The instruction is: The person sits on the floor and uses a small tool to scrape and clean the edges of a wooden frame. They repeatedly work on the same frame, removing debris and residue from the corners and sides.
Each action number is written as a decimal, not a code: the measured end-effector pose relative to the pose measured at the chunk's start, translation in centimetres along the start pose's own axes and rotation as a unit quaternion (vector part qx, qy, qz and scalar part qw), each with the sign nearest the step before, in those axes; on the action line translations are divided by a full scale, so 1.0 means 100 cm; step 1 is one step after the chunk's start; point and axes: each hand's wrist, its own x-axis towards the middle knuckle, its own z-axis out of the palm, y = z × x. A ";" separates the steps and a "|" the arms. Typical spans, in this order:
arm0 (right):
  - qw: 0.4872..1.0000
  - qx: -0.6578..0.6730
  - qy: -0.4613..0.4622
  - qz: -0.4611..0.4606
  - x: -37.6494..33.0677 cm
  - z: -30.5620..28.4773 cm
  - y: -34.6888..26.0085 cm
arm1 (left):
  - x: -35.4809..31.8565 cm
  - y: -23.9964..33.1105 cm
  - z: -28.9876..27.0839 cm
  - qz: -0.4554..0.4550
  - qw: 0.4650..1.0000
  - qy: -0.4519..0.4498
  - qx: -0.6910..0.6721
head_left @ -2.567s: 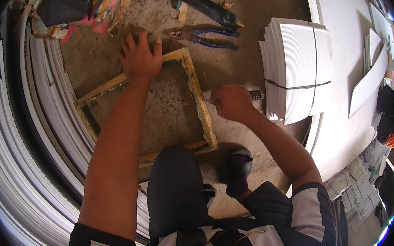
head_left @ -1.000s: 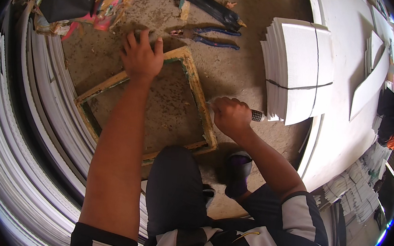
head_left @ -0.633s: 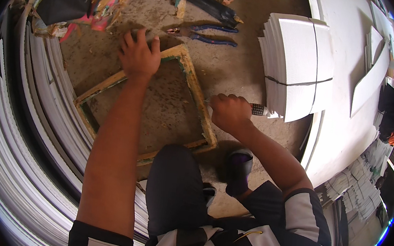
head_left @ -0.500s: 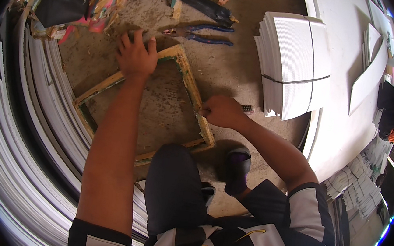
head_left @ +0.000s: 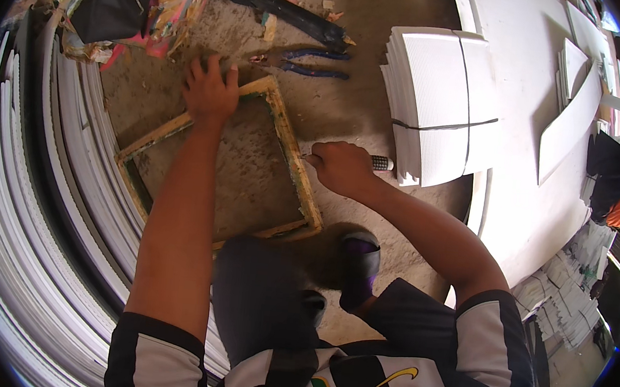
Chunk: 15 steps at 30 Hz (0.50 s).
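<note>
A worn wooden frame (head_left: 284, 128) with flaking yellow and green edges lies on the floor in front of me. My left hand (head_left: 210, 96) rests over its far-left bar, fingers spread and stretched forward. Beside the right bar, my right hand (head_left: 340, 168) is closed around a slim hand tool. Its dark, light-dotted handle (head_left: 381, 163) sticks out on the right of the fist. The tool's thin front end points at the bar; whether it touches the wood I cannot tell. Beyond the frame lie blue-handled pliers (head_left: 314, 63) with their handles apart.
A strapped bundle of white corrugated sheets (head_left: 443, 106) stands at the right, beside a large white panel (head_left: 528, 102). Long stacked sheets (head_left: 52, 193) curve along my left. Black material (head_left: 268, 2) and coloured scraps (head_left: 166, 26) lie at the far left. My shoe (head_left: 360, 260) is near the frame.
My right hand has drawn slightly back from the bar, and more of the tool's handle shows. The left hand stays over the frame. The whole view has shifted a little.
</note>
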 end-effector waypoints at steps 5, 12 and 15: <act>0.999 0.006 -0.030 -0.027 0.001 0.006 0.010 | 0.005 0.004 -0.002 -0.005 0.999 -0.043 -0.015; 0.994 -0.030 -0.006 -0.107 0.015 -0.009 0.001 | -0.012 -0.011 -0.005 0.027 0.992 0.111 -0.052; 0.990 -0.032 0.034 -0.130 0.021 -0.007 0.005 | -0.078 0.053 -0.038 -0.124 0.966 0.103 -0.203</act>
